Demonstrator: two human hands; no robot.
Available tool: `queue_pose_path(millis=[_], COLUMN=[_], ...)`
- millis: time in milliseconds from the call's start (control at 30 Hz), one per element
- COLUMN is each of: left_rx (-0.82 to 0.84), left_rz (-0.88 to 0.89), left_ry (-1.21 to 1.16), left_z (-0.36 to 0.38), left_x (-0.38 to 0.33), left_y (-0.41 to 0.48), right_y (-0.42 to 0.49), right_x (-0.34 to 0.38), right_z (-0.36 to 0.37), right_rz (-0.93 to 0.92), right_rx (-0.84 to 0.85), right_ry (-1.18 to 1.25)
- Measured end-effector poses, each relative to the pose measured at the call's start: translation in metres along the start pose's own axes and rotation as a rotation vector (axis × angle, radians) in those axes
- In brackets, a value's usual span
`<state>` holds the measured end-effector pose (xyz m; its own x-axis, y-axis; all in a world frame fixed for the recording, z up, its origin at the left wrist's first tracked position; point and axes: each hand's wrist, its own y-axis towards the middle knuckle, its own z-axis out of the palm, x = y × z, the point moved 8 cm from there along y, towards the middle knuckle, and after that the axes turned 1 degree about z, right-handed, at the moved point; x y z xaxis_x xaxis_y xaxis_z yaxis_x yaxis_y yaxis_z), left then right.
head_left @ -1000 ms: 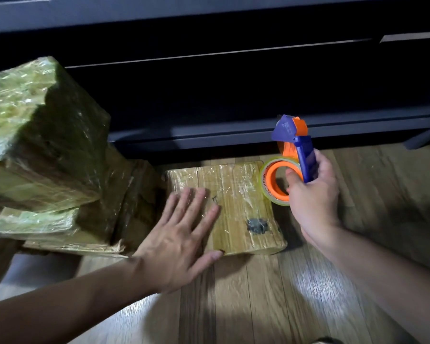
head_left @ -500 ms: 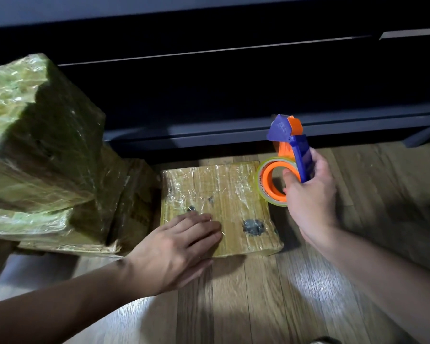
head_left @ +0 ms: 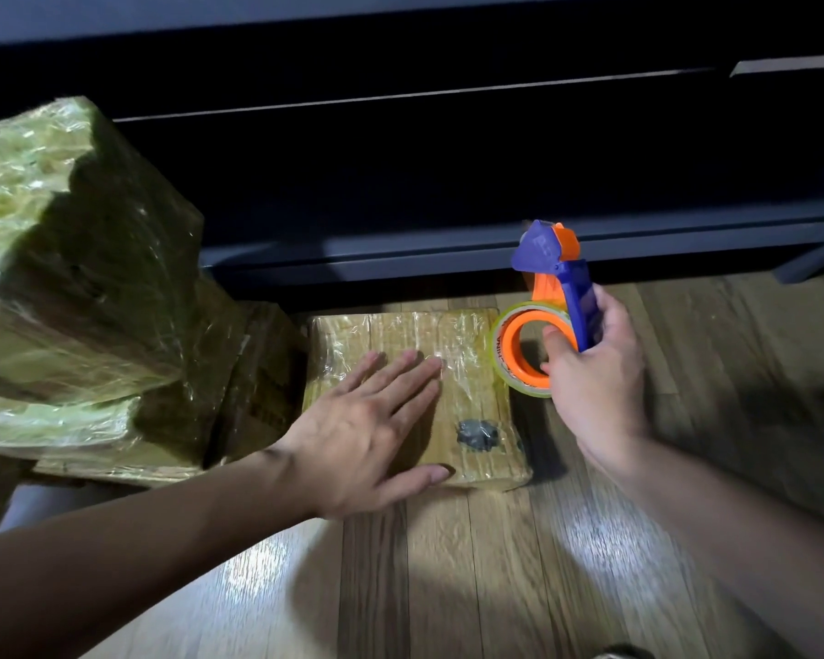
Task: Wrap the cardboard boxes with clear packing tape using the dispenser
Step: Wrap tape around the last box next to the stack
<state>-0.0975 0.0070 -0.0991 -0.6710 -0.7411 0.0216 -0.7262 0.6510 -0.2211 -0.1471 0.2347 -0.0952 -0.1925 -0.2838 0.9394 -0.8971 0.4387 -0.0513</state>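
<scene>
Head view: the left hand (head_left: 367, 430) lies flat, fingers straight and spread, pressing on top of the small flat box (head_left: 476, 420) on the wooden floor (head_left: 495, 563). The right hand (head_left: 595, 387) curls its fingers round the blue-and-orange tape dispenser (head_left: 567, 287), thumb against the clear tape roll (head_left: 500, 354), holding it upright just beside the box's right edge. This looks like smoothing tape down. The next strip calls for lowering the dispenser's head onto the box. One dispenser, one roll, one box underhand; the wrapped stack (head_left: 67, 254) at left shows at least three.
</scene>
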Motion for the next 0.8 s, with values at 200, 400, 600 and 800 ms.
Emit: queue_pose_path(millis=[200, 400, 600, 800], left_rx=[-0.19, -0.126, -0.134, -0.127], left_rz=[-0.004, -0.14, -0.135, -0.048], left_ry=[0.055, 0.068, 0.047, 0.022], left_z=[-0.004, -0.004, 0.001, 0.017], left_x=[0.007, 0.016, 0.017, 0.012], left_y=[-0.011, -0.008, -0.01, -0.032], right_y=[0.001, 0.003, 0.003, 0.002], right_x=[0.0, -0.002, -0.003, -0.005], right_z=[0.0, 0.001, 0.0, 0.001], right_rz=[-0.012, -0.006, 0.001, -0.005], right_rx=[0.001, -0.006, 0.0, 0.011], right_ry=[-0.006, -0.011, -0.003, -0.013])
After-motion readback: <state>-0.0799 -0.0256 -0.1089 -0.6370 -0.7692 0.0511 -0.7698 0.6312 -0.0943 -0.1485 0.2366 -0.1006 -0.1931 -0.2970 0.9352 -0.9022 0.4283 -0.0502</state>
